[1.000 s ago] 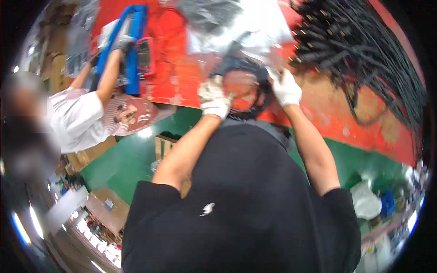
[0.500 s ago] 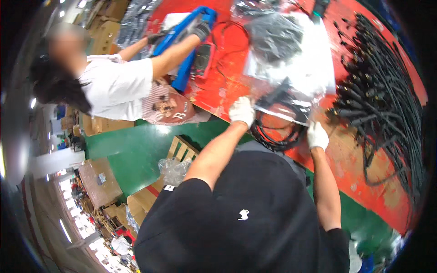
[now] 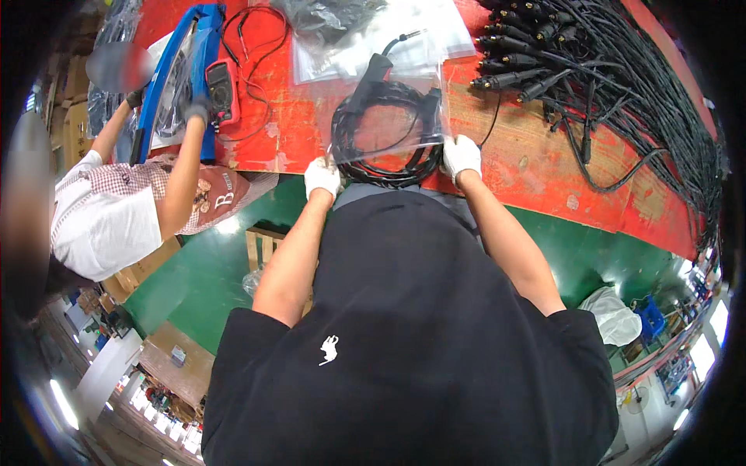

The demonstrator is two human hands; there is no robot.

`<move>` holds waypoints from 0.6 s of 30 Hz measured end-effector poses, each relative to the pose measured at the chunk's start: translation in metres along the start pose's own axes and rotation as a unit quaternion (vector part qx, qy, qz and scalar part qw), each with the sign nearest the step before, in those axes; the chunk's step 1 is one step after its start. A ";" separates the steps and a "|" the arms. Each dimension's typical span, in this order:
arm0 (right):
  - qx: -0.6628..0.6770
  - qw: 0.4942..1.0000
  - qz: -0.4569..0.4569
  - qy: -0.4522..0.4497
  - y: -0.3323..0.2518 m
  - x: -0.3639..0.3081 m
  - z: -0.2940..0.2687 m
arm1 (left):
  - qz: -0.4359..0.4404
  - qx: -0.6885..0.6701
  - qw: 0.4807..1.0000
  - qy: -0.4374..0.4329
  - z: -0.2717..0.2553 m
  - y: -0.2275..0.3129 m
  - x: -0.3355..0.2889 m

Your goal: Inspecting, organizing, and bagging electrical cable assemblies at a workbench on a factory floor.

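Upper left: one blue, long-barred frame, one dark-gloved co-worker's hand at it; beside it, one red-rimmed handheld meter. Upper centre: left hand, white fabric glove, pinches the near left edge of one clear, glossy plastic bag, which overlaps one smooth black coiled cable. Right hand, likewise gloved, pinches the bag's right edge. Upper right: heaped black cables, metal-tipped, uncountable. Surface: scuffed red-painted tabletop; below, glossy green floor.
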State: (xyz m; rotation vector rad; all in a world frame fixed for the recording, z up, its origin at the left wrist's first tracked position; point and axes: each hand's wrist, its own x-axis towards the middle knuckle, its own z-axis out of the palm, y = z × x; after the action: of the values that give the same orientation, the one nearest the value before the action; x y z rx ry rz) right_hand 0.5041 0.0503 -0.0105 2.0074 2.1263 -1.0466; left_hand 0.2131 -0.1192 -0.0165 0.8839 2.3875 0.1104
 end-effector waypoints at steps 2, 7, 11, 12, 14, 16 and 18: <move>-0.053 0.997 -0.018 -0.059 0.001 -0.013 -0.006 | -0.010 0.048 0.999 -0.015 0.002 -0.010 -0.017; -0.114 0.979 -0.074 -0.155 0.009 -0.056 -0.023 | 0.046 0.084 0.992 -0.083 -0.006 -0.030 -0.041; -0.064 0.983 -0.108 -0.135 0.007 -0.067 -0.033 | -0.128 -0.302 0.932 -0.152 -0.024 -0.018 -0.050; -0.048 0.982 -0.127 -0.129 0.007 -0.066 -0.041 | -0.171 -0.379 0.900 -0.133 -0.031 -0.011 -0.053; 0.030 0.976 -0.144 -0.161 0.003 -0.065 -0.061 | -0.141 -0.403 0.891 -0.155 -0.053 0.001 -0.061; 0.101 0.971 -0.119 -0.181 -0.008 -0.061 -0.085 | -0.147 -0.409 0.892 -0.124 -0.076 0.016 -0.068; 0.170 0.959 -0.071 -0.215 -0.030 -0.061 -0.110 | -0.098 -0.418 0.894 -0.126 -0.103 0.031 -0.078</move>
State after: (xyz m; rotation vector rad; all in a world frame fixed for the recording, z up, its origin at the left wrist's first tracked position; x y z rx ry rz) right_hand 0.5327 0.0517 0.1154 1.5466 1.9766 -1.7865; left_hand 0.2217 -0.1305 0.1153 0.2207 1.8702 0.8195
